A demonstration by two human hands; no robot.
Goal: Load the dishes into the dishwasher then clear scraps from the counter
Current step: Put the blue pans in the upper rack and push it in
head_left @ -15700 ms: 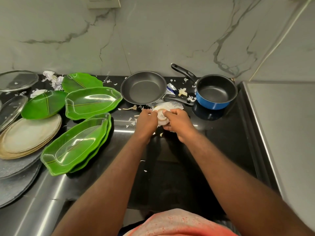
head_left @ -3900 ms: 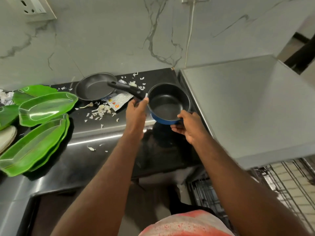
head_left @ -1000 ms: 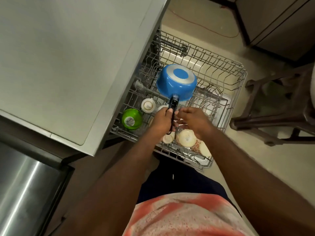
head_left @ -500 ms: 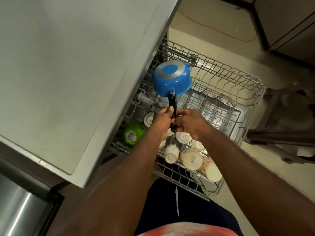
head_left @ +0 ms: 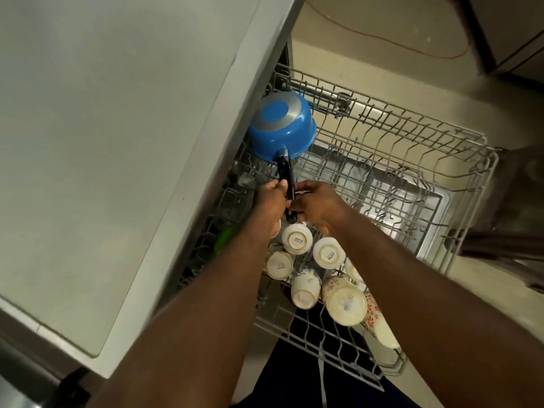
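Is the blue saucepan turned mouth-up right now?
No, the blue saucepan is upside down, its base facing the camera, left hand and right hand gripping its handle.

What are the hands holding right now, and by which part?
The left hand and right hand both grip the blue saucepan by its black handle, toward its free end; the pan is upside down over the dishwasher rack.

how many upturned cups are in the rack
7 at the rack's near end: first cup, second, third, fourth, big fifth, floral sixth, half-hidden seventh. The left arm may hide more.
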